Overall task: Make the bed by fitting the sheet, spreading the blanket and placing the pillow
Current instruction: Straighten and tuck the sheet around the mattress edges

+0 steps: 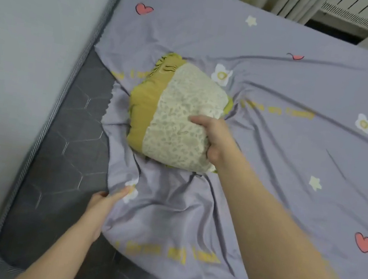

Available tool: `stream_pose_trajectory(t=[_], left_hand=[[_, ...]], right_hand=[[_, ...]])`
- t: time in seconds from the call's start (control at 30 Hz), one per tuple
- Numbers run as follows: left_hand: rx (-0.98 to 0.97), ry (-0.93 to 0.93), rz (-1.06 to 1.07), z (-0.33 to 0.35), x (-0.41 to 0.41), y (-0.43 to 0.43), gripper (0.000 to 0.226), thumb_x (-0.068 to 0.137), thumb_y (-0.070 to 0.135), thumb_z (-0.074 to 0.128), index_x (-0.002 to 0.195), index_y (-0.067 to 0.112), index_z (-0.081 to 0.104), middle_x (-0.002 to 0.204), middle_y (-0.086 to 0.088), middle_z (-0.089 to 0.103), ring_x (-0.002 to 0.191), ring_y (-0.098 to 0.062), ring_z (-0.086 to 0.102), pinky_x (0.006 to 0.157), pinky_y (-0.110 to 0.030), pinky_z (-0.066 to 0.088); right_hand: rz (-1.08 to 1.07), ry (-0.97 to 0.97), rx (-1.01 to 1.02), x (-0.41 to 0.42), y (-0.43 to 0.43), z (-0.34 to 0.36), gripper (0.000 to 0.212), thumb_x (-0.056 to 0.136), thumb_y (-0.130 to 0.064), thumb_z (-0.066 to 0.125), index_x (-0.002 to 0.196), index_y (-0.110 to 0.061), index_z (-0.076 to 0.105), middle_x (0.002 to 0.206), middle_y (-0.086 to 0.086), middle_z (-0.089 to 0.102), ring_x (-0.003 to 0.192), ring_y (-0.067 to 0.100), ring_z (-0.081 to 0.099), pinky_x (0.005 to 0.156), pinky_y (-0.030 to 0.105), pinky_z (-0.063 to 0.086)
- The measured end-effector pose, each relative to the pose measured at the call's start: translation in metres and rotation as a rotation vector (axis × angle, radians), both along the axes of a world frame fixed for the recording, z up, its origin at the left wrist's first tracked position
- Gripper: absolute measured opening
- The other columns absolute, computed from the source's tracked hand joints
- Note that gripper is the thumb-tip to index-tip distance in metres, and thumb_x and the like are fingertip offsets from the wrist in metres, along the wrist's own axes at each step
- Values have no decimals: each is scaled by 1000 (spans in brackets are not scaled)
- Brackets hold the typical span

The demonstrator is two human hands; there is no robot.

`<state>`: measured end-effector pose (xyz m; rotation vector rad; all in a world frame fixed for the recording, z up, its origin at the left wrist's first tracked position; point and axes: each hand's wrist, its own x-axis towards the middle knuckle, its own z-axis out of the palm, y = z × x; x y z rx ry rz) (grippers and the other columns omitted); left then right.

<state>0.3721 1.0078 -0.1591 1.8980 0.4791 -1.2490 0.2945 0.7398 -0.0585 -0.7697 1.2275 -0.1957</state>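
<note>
A lilac sheet [276, 129] printed with hearts, stars and flowers covers most of the bed, bunched and wrinkled toward the left. Its left edge is pulled back, baring a strip of dark grey quilted mattress [67, 157]. On the sheet lies an olive-yellow pillow [172, 113] with a cream lace panel. My right hand [212, 139] grips the pillow's right side. My left hand [102, 206] pinches the sheet's loose left edge near a flower print. No blanket shows.
A pale grey wall [21, 65] runs tight along the mattress's left side. Beyond the far edge of the bed hang light curtains [296, 2], with a white radiator [357, 14] behind them.
</note>
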Motion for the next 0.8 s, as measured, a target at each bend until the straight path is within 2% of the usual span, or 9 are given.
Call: stream_pose_trajectory(t=[0.03,0.1,0.17,0.23,0.33,0.43,0.57,0.7,0.8], left_hand=[[-21,48,-53,3,1,-9,58,70,33,84,115,5,61,105,-14,68,96,-31,66,83,-39,54],[-27,7,-132,5,0,-21,50,64,26,87,104,4,68,95,-14,71,89,-28,68,82,-38,56],[40,-206,-173,14,3,-17,32,66,30,80,86,7,72,82,-10,69,83,-29,65,74,-37,52],[192,-424,-214,19,15,14,39,67,43,66,72,5,71,72,-15,66,75,-33,60,63,-37,44],[515,-497,-295,9,34,91,49,80,39,63,93,-7,70,98,-33,66,91,-43,62,77,-41,47],[607,-376,-214,-7,50,138,43,88,11,65,120,-15,56,129,-38,51,123,-45,48,105,-44,33],[628,-315,-236,0,36,150,47,83,3,69,122,-19,53,129,-39,50,119,-47,50,101,-50,36],[539,-317,-147,11,11,165,59,70,18,66,116,-17,55,114,-38,59,106,-49,58,82,-45,44],[384,-340,54,4,31,139,74,75,20,77,133,-9,42,129,-29,55,115,-42,56,95,-43,45]], right_hand=[[-59,-63,-13,-7,1,15,45,80,-10,70,123,-8,61,112,15,70,94,33,70,74,40,59],[-169,-191,-56,-26,4,46,34,82,-7,67,116,-6,66,109,17,71,92,33,71,70,41,59],[-232,-303,-135,-51,13,72,31,83,-1,63,113,-5,67,108,18,71,93,33,71,71,44,59],[-281,-327,-198,-73,25,93,36,81,0,65,116,-3,65,110,19,70,97,36,70,73,48,58],[-342,-245,-233,-98,39,105,31,78,-3,69,109,-6,68,104,16,73,92,35,71,68,50,57],[-369,-136,-259,-110,45,100,21,78,-4,71,96,-14,71,92,9,76,81,29,73,56,45,57],[-372,-50,-247,-128,55,77,21,78,-4,73,96,-14,71,90,8,76,80,29,73,54,42,57],[-339,-14,-261,-139,70,59,23,76,-6,75,94,-20,72,95,8,75,84,30,73,59,49,57],[-343,-38,-299,-135,78,54,28,77,-5,74,101,-19,70,100,8,75,89,29,73,62,47,58]])
